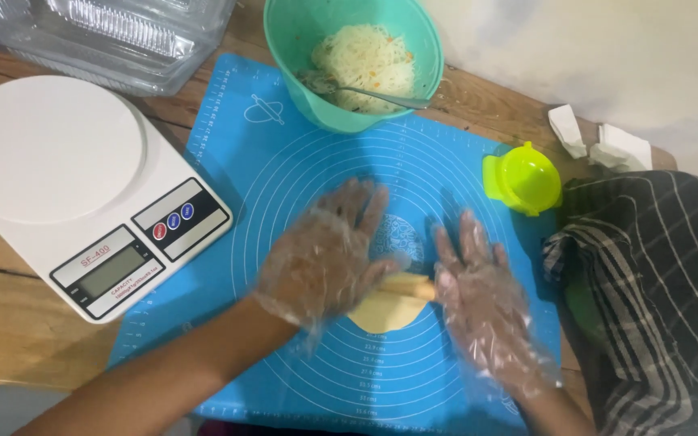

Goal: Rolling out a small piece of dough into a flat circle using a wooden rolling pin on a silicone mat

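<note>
Both my hands wear thin clear plastic gloves. My left hand point(325, 250) lies flat, fingers spread, over a pale yellow round wrapper point(385, 311) on the blue silicone mat point(284, 169). My right hand point(478, 282) presses flat beside it, at the right end of the rolled-up part of the wrapper point(409, 285). The roll sits between the two palms, mostly hidden. A green bowl point(292, 40) of shredded pale filling with orange bits and a metal spoon point(381, 97) stands at the mat's far edge.
A white kitchen scale point(66, 178) sits on the wooden table to the left. Clear plastic containers point(123, 36) lie at the back left. A small lime-green lidded cup point(527, 178) stands right of the mat, beside striped dark cloth point(656, 282) and crumpled white paper point(599, 141).
</note>
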